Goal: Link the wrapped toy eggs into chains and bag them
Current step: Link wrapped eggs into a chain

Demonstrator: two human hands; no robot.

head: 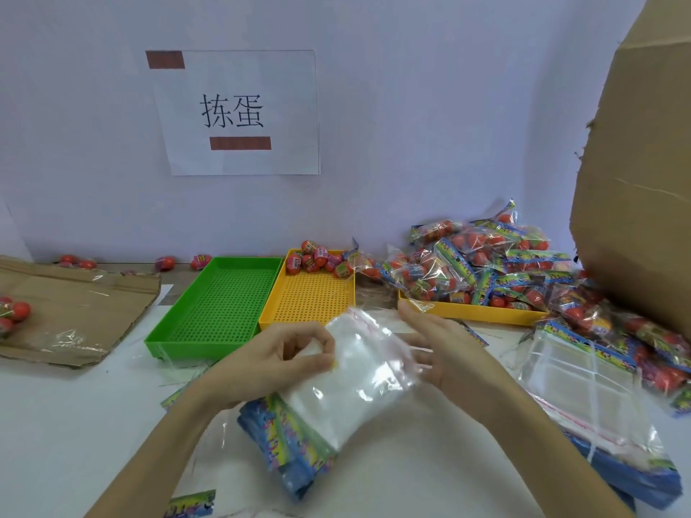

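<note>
— Pinching a clear bag (347, 372) over the table (74, 424), our left hand (276, 353) curls its fingers on one edge; our right hand (441, 349), fingers straight, supports the mouth.

— We risk tearing it; the eggs (318, 259) wait in the yellow tray (310, 304).

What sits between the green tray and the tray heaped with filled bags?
In the head view, a yellow tray with loose wrapped eggs at its far end.

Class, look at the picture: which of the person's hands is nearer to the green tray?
Left. The left hand is just in front of the green tray, near its front right corner; the right hand is farther right, past the yellow tray.
</note>
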